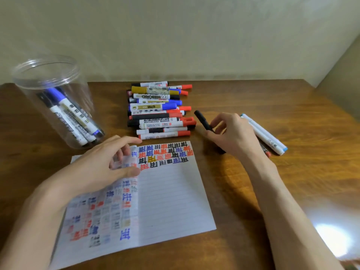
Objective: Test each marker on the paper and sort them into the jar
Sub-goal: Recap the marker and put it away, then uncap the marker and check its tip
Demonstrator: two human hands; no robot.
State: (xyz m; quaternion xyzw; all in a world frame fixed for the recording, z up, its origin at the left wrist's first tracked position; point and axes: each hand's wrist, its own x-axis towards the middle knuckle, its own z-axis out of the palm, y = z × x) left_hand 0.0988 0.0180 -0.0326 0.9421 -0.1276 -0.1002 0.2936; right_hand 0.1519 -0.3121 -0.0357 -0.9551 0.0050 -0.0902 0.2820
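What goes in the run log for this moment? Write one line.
left hand: holds paper page | right hand: grips black marker | jar: contains markers | marker pile: beyond paper

Red-capped marker (pixel 156 121) read "WHITEBOARD MARKER" in black; the finer print under it was too small to read. Black-ended marker (pixel 153 96) further back read "WHITEBOARD", upside down to the camera. Marker in jar (pixel 77 123) showed "BOARD MARKER", partly blurred. Paper (pixel 171 191) carried rows of one repeated handwritten character in black, red, blue and gold, turned sideways; which character could not be told.
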